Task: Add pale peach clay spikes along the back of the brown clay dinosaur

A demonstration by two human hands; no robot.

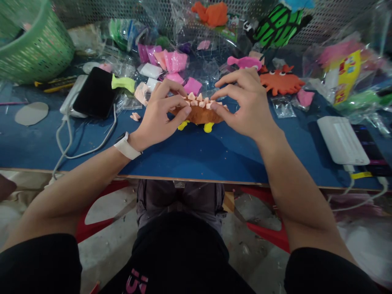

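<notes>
A brown clay figure [200, 115] stands on the blue table, with several pale pink spikes [200, 98] in rows along its top and yellow feet [208, 127] below. My left hand [165, 112] grips its left end between thumb and fingers. At the other end, my right hand [243, 102] has its thumb against the spikes and its fingers curved over the back edge. The figure's two ends are partly hidden by my hands. A small pale pink clay piece [135, 116] lies left of my left hand.
A black phone [95, 92] with a white cable and a green basket [36, 45] are at left. Behind the figure lie clay packets [176, 61] and an orange crab figure [282, 81]. A white power bank [343, 140] sits at right. The table's front edge [196, 179] is near my body.
</notes>
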